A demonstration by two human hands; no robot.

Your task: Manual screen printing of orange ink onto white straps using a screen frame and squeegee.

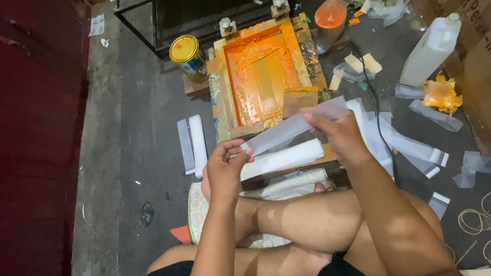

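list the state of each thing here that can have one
left hand: pinching the plastic sleeve's left end
right hand: gripping its right end
plastic sleeve: held flat above the stack
screen frame: lying flat, coated in orange ink
tin can: upright, lid on
white bottle: capped, leaning

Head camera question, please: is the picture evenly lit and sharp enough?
Head view: light falls on the orange printing frame and the clear strip between left hand and right hand; the left side and top are dim; edges look soft, straight lines bow.
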